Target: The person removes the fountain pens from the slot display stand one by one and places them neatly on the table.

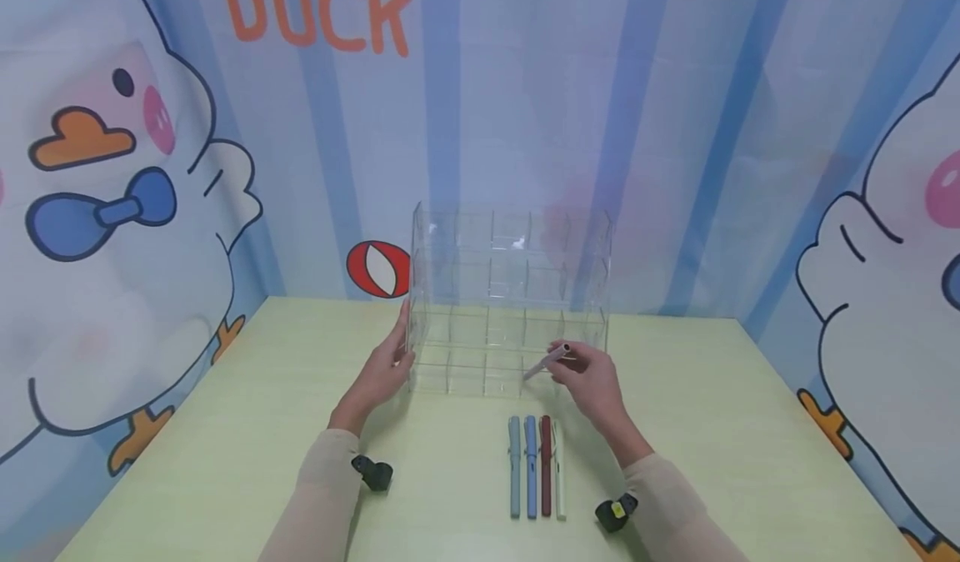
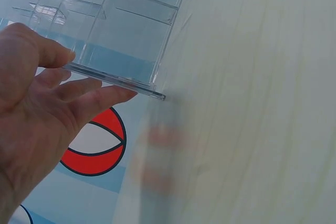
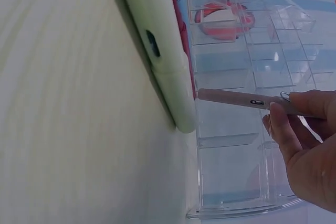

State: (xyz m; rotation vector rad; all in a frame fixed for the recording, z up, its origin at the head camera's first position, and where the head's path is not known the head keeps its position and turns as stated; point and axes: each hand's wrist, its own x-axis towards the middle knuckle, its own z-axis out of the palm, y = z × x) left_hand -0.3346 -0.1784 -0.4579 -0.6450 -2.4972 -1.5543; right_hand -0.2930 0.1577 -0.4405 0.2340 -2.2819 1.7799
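Observation:
A clear acrylic organizer (image 1: 468, 328) with tiered rows of compartments stands on the table. My left hand (image 1: 382, 374) holds its left side; in the left wrist view, the thumb lies on one face of the side panel (image 2: 118, 80) and the fingers on the other. At the front right of the organizer, my right hand (image 1: 592, 383) pinches a pale pinkish pen (image 1: 546, 362) near its upper end. The pen slants, its lower end at the bottom front row. In the right wrist view, the pen (image 3: 231, 97) shows a small dark window and a metal clip.
Before the organizer several pens lie side by side: a grey-blue pen (image 1: 514, 466), a blue pen (image 1: 532, 466), a dark red pen (image 1: 546, 466) and a pale green pen (image 1: 560, 483). A printed cloth backdrop (image 1: 480, 87) hangs behind the pale table (image 1: 442, 470).

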